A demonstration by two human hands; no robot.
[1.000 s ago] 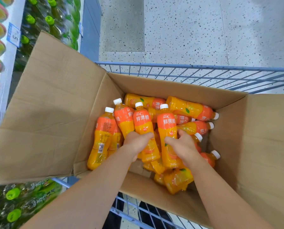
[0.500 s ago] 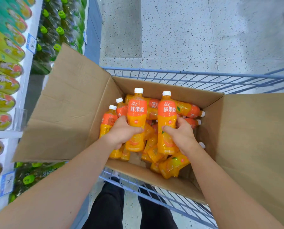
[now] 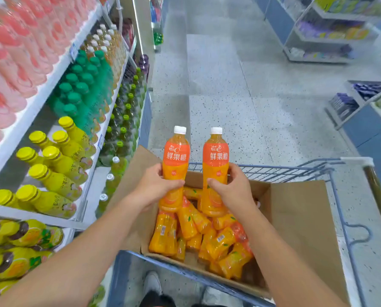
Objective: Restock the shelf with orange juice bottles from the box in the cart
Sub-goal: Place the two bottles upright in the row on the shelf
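Note:
My left hand (image 3: pixel 154 187) grips one orange juice bottle (image 3: pixel 175 156) round its middle, upright, white cap up. My right hand (image 3: pixel 233 191) grips a second orange juice bottle (image 3: pixel 216 158) the same way, close beside the first. Both bottles are lifted above the open cardboard box (image 3: pixel 295 216) in the blue wire cart (image 3: pixel 335 173). Several more orange juice bottles (image 3: pixel 191 231) lie jumbled in the box. The shelf (image 3: pixel 25 120) rises on my left.
The left shelf holds pink, green and yellow drink bottles (image 3: pixel 58 160) in rows. A speckled aisle floor (image 3: pixel 229 96) runs ahead. More shelving (image 3: pixel 331 29) stands at the far right. My shoes show below the cart.
Both hands have lifted their bottles up out of the box. My view has swung up from the box to the aisle and the left shelf.

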